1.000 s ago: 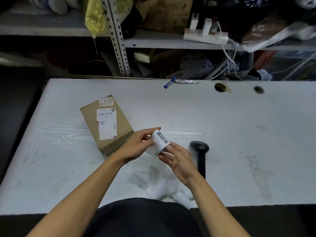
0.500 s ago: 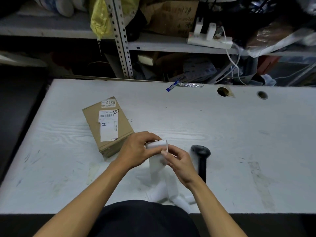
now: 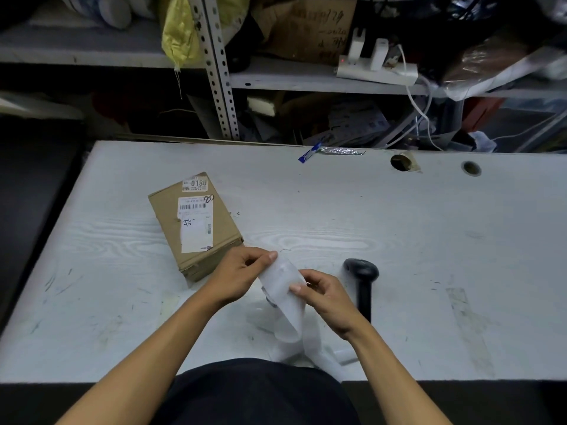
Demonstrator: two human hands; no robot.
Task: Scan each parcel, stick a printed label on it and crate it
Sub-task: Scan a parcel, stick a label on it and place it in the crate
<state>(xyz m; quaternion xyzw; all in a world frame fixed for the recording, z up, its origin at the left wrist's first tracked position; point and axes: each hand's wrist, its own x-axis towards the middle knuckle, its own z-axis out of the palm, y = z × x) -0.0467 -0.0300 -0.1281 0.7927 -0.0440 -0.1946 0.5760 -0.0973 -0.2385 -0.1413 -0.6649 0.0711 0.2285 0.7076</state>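
Observation:
A brown cardboard parcel (image 3: 196,223) with a white barcode label lies on the white table (image 3: 399,240), left of centre. Just in front of it my left hand (image 3: 239,276) pinches the top end of a white label strip (image 3: 280,282). My right hand (image 3: 326,297) pinches the same strip lower down, its thumb on the paper. The strip's blank side faces me and its tail curls down onto the table toward my body. A black handheld scanner (image 3: 362,282) lies on the table just right of my right hand.
A blue sachet (image 3: 308,153) and a foil wrapper (image 3: 340,151) lie at the table's far edge, near two cable holes (image 3: 400,162). Behind stands a cluttered metal shelf with a white power strip (image 3: 377,70), cardboard and bags. No crate is in view.
The label strip has been turned over and drawn out: its printed side showed a second ago, now the blank side faces up. Both hands have moved slightly apart along it.

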